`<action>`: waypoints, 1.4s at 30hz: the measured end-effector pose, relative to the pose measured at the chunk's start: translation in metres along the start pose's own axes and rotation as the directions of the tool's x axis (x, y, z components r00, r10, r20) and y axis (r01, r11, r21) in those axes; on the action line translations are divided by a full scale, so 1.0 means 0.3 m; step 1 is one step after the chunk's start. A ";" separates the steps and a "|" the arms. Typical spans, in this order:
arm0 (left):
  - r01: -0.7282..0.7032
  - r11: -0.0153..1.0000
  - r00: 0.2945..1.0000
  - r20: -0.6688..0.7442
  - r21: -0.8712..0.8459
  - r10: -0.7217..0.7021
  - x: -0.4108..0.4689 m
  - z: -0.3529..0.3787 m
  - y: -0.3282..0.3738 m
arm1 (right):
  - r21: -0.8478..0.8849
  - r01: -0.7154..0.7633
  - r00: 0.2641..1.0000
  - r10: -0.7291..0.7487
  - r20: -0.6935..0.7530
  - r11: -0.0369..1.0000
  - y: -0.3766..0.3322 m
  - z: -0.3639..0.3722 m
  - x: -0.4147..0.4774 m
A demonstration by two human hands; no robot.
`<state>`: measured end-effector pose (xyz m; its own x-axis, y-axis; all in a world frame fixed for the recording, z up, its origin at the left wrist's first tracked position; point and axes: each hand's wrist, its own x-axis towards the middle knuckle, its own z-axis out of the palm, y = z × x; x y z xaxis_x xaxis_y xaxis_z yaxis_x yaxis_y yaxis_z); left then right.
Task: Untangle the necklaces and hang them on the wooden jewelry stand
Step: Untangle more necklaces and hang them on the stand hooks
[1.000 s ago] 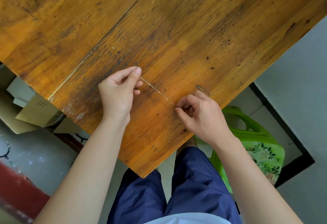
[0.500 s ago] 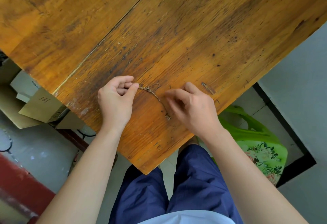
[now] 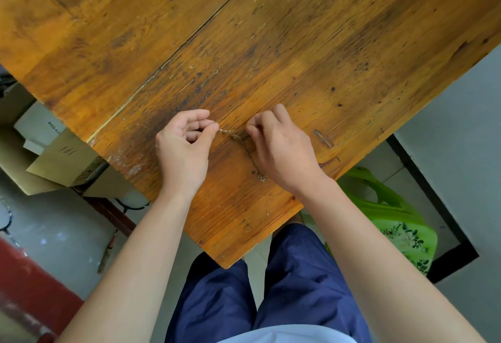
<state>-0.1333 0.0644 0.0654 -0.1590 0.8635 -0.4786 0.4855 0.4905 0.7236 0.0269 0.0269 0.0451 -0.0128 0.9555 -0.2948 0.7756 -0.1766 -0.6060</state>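
The two hands had drawn closer together than half a second before, and the necklace [image 3: 235, 135] between them had gone slack and bunched. The left hand [image 3: 184, 152] pinched one end of it between thumb and forefinger, with the other fingers curled loosely toward the palm. The right hand [image 3: 282, 150] had its fingers [image 3: 260, 123] curled tight, tips nipping the necklace at a small tangle. From there the necklace trailed over the table [image 3: 298, 44] toward its near corner, ending just beside the right wrist.
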 end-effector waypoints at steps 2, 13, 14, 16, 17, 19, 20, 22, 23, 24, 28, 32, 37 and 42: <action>-0.004 1.000 1.000 0.017 -0.025 0.004 0.004 -0.002 0.012 | 0.302 -0.072 0.997 0.078 -0.006 0.951 -0.005 -0.032 -0.011; -0.064 0.970 0.981 0.165 -0.234 0.104 0.012 0.008 0.111 | 0.976 -0.209 0.911 0.350 0.217 -0.062 -0.014 -0.201 -0.013; -0.069 0.968 0.976 0.183 -0.242 0.115 0.011 0.010 0.119 | 0.973 -0.208 0.905 0.357 0.230 -0.101 -0.013 -0.209 -0.012; -0.082 0.970 0.966 0.219 -0.231 0.134 0.011 0.015 0.132 | 0.973 -0.210 0.905 0.358 0.232 -0.098 -0.013 -0.220 -0.009; -0.085 0.973 0.962 0.236 -0.215 0.136 0.012 0.017 0.135 | 0.976 -0.212 0.909 0.356 0.215 -0.047 -0.011 -0.223 -0.009; -0.082 0.980 0.952 0.277 -0.181 0.131 0.015 0.018 0.142 | 0.965 -0.206 0.934 0.326 0.145 0.161 -0.005 -0.229 -0.011; -0.093 0.985 0.941 0.309 -0.145 0.135 0.017 0.019 0.144 | 0.944 -0.197 0.948 0.298 0.115 0.264 -0.004 -0.233 -0.012; -0.157 0.987 0.895 0.418 -0.031 0.156 0.029 0.019 0.147 | 0.912 -0.164 0.969 0.236 0.076 0.376 0.003 -0.239 -0.016; -0.190 0.982 0.860 0.485 0.009 0.161 0.035 0.022 0.149 | 0.904 -0.146 0.976 0.207 0.065 0.403 0.006 -0.241 -0.017; -0.207 0.978 0.820 0.548 0.022 0.162 0.040 0.026 0.156 | 0.896 -0.132 0.981 0.183 0.058 0.424 0.012 -0.242 -0.016; -0.150 0.988 0.691 0.712 -0.030 0.127 0.062 0.056 0.190 | 0.866 -0.113 0.990 0.134 0.054 0.487 0.038 -0.246 -0.009; -0.110 0.993 0.655 0.748 -0.051 0.111 0.083 0.073 0.197 | 0.873 -0.109 0.989 0.139 0.048 0.475 0.057 -0.248 -0.013; -0.072 0.978 0.750 0.636 -0.194 0.181 0.066 0.081 0.206 | 0.908 -0.127 0.983 0.171 0.062 0.400 0.058 -0.266 -0.019; -0.126 0.972 0.821 0.528 -0.199 0.215 0.065 0.097 0.200 | 0.977 -0.212 0.958 0.204 0.202 0.029 0.042 -0.256 -0.016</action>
<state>-0.0823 0.1072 0.0850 0.4279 0.7526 -0.5005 0.3212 0.3909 0.8626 0.0852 0.0384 0.0956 0.0182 0.8315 -0.5552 -0.5913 -0.4389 -0.6766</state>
